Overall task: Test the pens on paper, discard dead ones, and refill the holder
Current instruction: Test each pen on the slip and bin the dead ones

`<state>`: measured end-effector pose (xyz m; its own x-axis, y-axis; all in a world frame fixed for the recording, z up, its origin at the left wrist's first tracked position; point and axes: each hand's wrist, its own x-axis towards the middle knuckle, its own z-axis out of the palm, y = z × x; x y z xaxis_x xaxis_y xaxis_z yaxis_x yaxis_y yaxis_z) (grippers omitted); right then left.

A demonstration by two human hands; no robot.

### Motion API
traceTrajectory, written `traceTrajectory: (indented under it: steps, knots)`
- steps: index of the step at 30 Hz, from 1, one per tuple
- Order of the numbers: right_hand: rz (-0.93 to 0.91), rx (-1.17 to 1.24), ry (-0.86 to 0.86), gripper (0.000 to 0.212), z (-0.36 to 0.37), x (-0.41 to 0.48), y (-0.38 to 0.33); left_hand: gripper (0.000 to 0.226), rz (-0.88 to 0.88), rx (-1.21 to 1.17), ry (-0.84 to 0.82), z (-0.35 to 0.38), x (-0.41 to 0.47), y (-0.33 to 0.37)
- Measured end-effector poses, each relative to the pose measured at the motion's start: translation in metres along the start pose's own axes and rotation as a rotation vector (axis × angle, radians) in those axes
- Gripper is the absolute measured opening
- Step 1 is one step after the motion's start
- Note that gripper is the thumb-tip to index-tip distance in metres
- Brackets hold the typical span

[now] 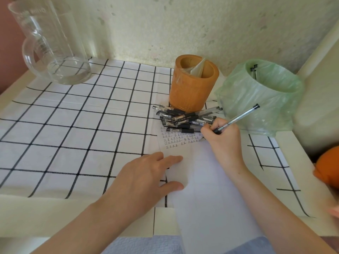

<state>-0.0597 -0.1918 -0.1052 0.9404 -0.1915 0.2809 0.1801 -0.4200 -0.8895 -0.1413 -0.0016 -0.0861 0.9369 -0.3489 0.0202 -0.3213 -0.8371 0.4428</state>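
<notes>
My right hand [222, 138] grips a clear pen [238, 118] with a black cap end, its tip down on the white paper [205, 180] beside rows of small written marks [179, 140]. My left hand [146, 178] lies flat on the paper's left edge, fingers spread. A pile of several black-and-clear pens [185, 118] lies at the top of the paper. Behind the pile stands the orange-brown bamboo holder [192, 88], with no pens showing in it. To its right a bin lined with a green bag [264, 94] has pen ends [254, 69] poking up inside.
A white cloth with black grid lines [82, 125] covers the table. A large glass jug [49, 44] stands at the back left. The wall runs close behind the holder and bin. An orange object [328, 167] sits at the right edge.
</notes>
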Motion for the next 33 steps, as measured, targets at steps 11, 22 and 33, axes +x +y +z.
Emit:
traceTrajectory:
  steps: [11,22,33]
  knots:
    - [-0.018,-0.016,0.005,0.045,0.0004,0.0001,-0.0014,0.058,0.005,-0.005,0.006,-0.0011,-0.0021,0.0004]
    - [-0.015,-0.021,-0.002,0.038,-0.0007,-0.0003,-0.0016,0.058,0.01,-0.004,0.002,-0.001,-0.0008,0.0004]
    - [-0.024,-0.019,-0.008,0.04,-0.0002,0.0002,-0.0002,0.058,0.017,-0.005,-0.002,-0.0005,0.0,0.0001]
